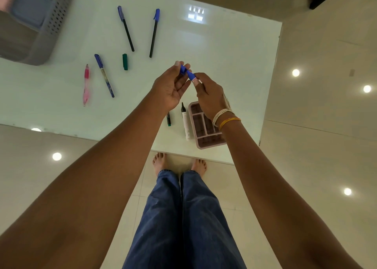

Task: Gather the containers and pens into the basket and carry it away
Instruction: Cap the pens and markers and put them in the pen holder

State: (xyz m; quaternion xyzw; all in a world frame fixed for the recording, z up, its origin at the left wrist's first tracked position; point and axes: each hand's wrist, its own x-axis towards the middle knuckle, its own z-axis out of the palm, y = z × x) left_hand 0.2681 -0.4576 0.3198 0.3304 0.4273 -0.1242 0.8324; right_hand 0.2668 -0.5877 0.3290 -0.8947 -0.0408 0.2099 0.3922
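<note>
1. Above the pink tray (206, 126), the left hand (171, 89) pinches a blue cap (183, 69) while the right hand (210, 97) grips a blue marker (191, 76).
2. The basket (40, 34) sits far left of the tray, with pens (125, 28) scattered loose between them.
3. Risk: a misaligned cap could slip and drop, or ink could smear fingers.
4. The uncapped marker (185, 122) beside the tray may roll off the table (234, 54) edge.

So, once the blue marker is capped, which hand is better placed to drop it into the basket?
Left, probably. The grey basket stands at the table's far left, on the left hand's side. The right hand grips the blue marker body and would have to cross over; passing it left looks easier.
</note>
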